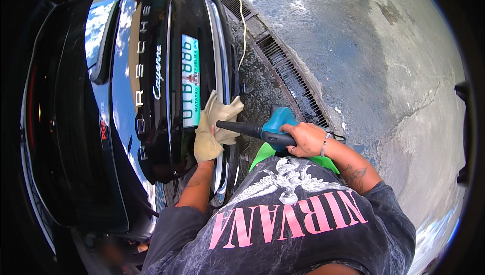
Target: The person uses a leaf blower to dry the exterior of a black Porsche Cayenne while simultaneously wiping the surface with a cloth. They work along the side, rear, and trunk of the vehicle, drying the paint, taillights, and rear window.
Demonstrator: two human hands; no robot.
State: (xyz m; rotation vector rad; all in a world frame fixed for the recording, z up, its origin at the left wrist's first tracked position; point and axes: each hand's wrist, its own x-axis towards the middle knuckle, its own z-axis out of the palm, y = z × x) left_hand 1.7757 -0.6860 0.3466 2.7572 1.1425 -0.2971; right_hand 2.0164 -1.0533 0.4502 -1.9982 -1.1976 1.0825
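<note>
My left hand (205, 164) is mostly hidden in a beige chamois-like drying cloth (223, 116), with a fingertip showing at a fold. The cloth lies against the rear of a black Porsche Cayenne (155, 138), beside the lower edge of its licence plate (190, 117) and over the chrome trim strip (221, 53). In my right hand (306, 139) is the handle of a teal and black handheld blower (279, 121). Its black nozzle (240, 128) points left, the tip right in front of the cloth.
A metal drain grate (290, 76) runs through the concrete ground (360, 63) behind the car. A pale hose or cable (243, 21) curves over the ground near the bumper. The rear wiper (102, 59) projects from the car's back window.
</note>
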